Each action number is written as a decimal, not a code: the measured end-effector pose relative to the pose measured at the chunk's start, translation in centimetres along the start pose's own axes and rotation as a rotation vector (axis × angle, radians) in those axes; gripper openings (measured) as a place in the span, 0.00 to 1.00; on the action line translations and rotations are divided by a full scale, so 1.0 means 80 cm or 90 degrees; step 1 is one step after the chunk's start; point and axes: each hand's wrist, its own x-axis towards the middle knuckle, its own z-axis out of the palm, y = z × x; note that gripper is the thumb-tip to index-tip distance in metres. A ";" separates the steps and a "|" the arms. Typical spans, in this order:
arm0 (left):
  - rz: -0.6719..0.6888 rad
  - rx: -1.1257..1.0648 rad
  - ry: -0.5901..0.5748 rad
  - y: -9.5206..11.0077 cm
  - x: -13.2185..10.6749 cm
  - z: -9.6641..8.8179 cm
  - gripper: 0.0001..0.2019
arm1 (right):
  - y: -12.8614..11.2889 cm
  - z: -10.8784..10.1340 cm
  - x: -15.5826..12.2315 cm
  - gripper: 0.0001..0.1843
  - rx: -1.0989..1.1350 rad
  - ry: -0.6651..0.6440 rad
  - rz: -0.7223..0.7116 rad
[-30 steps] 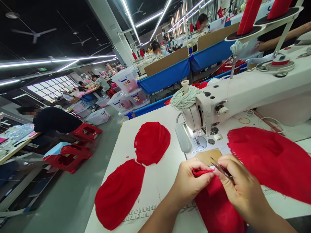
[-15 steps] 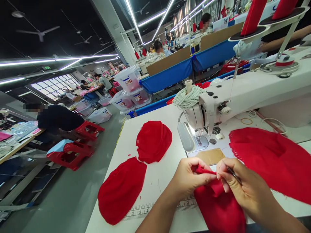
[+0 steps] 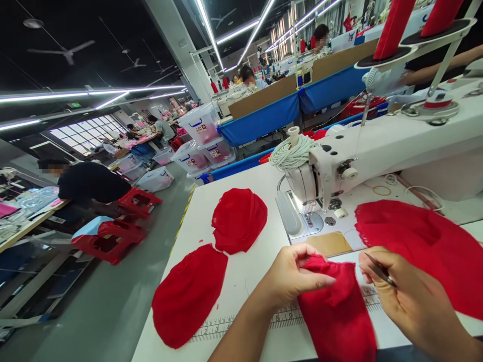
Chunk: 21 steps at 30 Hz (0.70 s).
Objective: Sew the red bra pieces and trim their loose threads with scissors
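Red stools stand left of stacked bins, seemingly clear plastic.

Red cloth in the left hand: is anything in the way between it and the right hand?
No, nothing that I can see. The right hand, holding a pointed tool, is just off the near edge of the red cloth, and white table shows in the gap.

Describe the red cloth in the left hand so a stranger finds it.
Find the white sewing machine on the right. Nearer the camera, the left hand holds the red cloth near its top. Unlike the red pieces lying on the table, it is held.
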 end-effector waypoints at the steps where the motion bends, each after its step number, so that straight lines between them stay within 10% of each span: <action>1: 0.006 -0.004 0.000 0.002 -0.001 0.001 0.23 | 0.001 -0.001 -0.002 0.09 0.012 -0.001 0.009; 21: 0.048 0.052 0.155 -0.001 0.006 0.009 0.11 | 0.002 -0.005 0.004 0.17 0.001 0.020 -0.071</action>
